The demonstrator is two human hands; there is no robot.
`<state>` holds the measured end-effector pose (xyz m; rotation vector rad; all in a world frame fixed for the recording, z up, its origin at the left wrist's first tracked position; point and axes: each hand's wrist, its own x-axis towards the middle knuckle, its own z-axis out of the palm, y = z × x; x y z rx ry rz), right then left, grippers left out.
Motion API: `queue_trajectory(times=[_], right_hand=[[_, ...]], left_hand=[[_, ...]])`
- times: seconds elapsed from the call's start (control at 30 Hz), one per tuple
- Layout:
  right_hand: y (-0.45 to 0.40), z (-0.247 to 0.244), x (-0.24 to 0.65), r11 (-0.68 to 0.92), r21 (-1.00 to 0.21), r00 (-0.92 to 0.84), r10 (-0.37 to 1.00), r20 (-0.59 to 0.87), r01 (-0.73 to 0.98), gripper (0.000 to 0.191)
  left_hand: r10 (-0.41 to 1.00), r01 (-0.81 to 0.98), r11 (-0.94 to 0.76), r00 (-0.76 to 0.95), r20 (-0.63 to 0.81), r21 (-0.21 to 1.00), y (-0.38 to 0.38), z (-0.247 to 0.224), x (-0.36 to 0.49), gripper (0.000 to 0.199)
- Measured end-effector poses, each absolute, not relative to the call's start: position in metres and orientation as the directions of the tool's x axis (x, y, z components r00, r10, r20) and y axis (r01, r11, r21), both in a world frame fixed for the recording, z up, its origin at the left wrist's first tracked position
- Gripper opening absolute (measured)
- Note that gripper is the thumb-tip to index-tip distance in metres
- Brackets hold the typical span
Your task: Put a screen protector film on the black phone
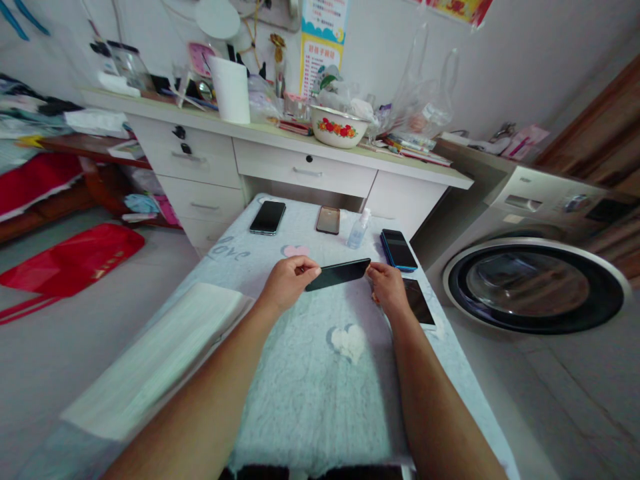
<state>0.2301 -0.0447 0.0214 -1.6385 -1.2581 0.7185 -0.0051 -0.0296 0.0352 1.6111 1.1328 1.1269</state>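
Note:
Between my two hands a black smartphone [339,275] is held sideways and tilted, above the cloth-covered table [310,387]. My left hand [289,283] pinches its left end between thumb and fingers. The right end is gripped by my right hand [387,285]. Partly behind my right wrist lies a white-edged phone [420,303] with a dark screen. Farther back on the right is a blue-edged phone [399,249]. A small clear spray bottle [358,230] stands beyond the held phone, near a brown phone case [328,220]. Another black phone [268,217] lies at the far left.
A folded whitish cloth [165,353] lies along the table's left side. Behind stands a white desk [200,153] bearing a paper roll [230,90], a flowered bowl [339,127] and plastic bags. To the right is a washing machine [537,207]; a red bag [75,260] lies on the floor.

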Motion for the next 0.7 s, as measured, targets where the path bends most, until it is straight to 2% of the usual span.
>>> queue_trajectory(times=[0.53,0.7], right_hand=[[-0.0421,0.0122,0.2363,-0.014,-0.725,0.196,0.966,0.168,0.689,0.020],[-0.0416,0.0119,0.2362,-0.042,-0.766,0.233,0.962,0.143,0.641,0.022]], left_hand=[[0.964,0.209,-0.233,0.179,0.197,0.950,-0.0291,0.0353,-0.0056,0.019],[0.965,0.210,-0.229,0.179,0.194,0.950,-0.0291,0.0347,-0.0057,0.019]])
